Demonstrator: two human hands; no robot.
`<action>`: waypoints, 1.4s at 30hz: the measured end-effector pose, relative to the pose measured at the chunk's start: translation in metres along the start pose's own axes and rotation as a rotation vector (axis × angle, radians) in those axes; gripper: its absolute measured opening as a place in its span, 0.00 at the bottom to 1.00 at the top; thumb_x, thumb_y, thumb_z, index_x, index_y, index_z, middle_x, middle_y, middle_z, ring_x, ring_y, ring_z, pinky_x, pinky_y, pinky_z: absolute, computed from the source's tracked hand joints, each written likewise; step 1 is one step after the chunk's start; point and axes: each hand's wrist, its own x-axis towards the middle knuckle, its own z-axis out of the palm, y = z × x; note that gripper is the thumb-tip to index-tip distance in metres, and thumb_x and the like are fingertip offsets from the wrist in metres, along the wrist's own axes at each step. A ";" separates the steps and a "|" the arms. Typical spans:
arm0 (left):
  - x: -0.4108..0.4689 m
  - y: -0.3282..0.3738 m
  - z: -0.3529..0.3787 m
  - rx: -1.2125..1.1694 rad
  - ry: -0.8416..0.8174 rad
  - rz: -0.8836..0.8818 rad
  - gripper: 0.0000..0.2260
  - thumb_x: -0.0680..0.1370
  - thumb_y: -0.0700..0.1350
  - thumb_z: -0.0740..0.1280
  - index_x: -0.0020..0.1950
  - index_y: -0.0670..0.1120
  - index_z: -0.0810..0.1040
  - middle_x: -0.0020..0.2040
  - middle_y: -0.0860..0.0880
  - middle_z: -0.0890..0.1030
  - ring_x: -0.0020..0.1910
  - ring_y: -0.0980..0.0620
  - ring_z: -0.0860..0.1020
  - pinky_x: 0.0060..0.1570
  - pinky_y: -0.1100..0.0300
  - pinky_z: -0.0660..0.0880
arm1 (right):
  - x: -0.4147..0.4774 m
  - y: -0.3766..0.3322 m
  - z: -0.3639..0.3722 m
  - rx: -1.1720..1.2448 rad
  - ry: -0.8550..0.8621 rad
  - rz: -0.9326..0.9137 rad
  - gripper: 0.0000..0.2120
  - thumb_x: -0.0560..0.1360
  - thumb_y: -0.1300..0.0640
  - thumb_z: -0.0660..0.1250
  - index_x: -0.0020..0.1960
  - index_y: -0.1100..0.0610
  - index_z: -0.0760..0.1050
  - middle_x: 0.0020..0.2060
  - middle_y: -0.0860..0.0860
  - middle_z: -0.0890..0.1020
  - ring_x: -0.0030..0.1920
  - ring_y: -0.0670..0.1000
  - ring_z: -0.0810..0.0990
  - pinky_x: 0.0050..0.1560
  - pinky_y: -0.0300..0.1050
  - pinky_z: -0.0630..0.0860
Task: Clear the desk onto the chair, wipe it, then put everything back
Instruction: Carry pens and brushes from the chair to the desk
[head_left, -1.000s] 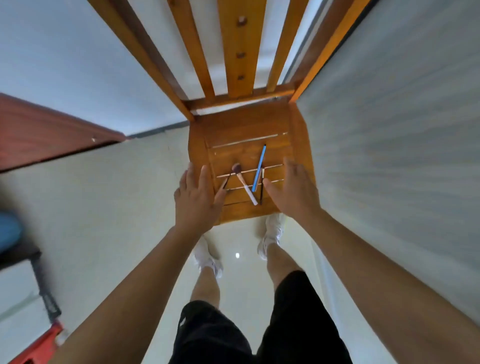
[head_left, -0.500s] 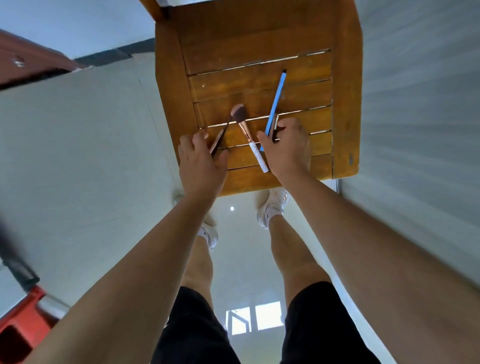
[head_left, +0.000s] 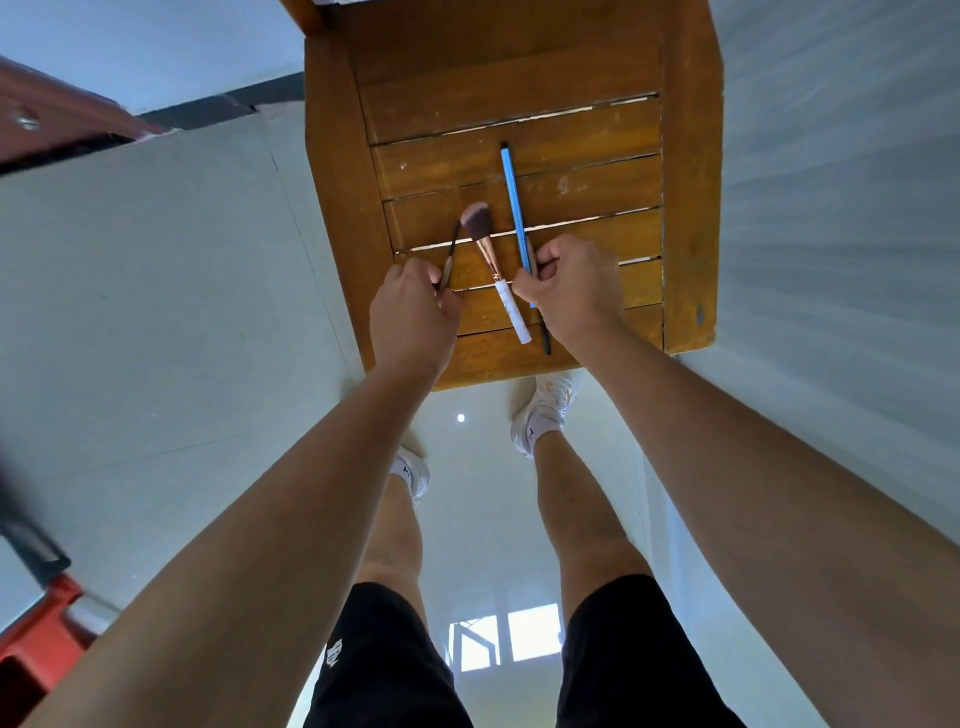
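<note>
A wooden slatted chair seat (head_left: 691, 218) fills the upper middle of the head view. On it lies a makeup brush (head_left: 491, 254) with a rose-gold ferrule and white handle. My left hand (head_left: 413, 317) is closed around a thin dark brush (head_left: 451, 254) to the left of the makeup brush. My right hand (head_left: 571, 286) is closed around a blue pencil (head_left: 511, 197) and a thin black stick (head_left: 544, 335) that pokes out below the fist. Both tools point away from me across the slats.
A pale wall (head_left: 841, 208) runs close along the chair's right side. Glossy tiled floor (head_left: 171, 312) spreads to the left, with a reddish-brown door edge (head_left: 47, 114) at the far left and a red object (head_left: 36, 639) at the bottom left. My feet stand just before the chair.
The view has dropped closer to the seat. Both hands went from hovering open over the tools to closing on them: left on the thin dark brush, right on the blue pencil and black stick.
</note>
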 end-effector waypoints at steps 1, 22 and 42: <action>0.001 0.001 0.001 0.003 -0.002 0.002 0.08 0.80 0.47 0.66 0.56 0.46 0.79 0.50 0.50 0.80 0.45 0.56 0.73 0.40 0.69 0.64 | -0.001 0.001 0.000 -0.004 -0.010 0.002 0.11 0.74 0.50 0.75 0.50 0.57 0.81 0.39 0.48 0.82 0.34 0.45 0.80 0.33 0.36 0.73; -0.039 0.008 -0.056 -0.311 0.141 -0.030 0.04 0.74 0.47 0.72 0.46 0.50 0.78 0.40 0.57 0.81 0.39 0.58 0.79 0.41 0.70 0.71 | -0.035 0.010 -0.055 0.090 0.080 -0.057 0.09 0.75 0.50 0.73 0.38 0.51 0.79 0.30 0.45 0.80 0.30 0.45 0.80 0.31 0.36 0.76; -0.324 0.038 -0.425 -0.733 0.910 0.024 0.10 0.70 0.40 0.74 0.44 0.53 0.79 0.35 0.59 0.81 0.36 0.62 0.79 0.42 0.63 0.77 | -0.291 -0.303 -0.242 0.284 -0.030 -0.795 0.08 0.73 0.51 0.73 0.37 0.51 0.81 0.30 0.44 0.82 0.34 0.44 0.80 0.33 0.34 0.74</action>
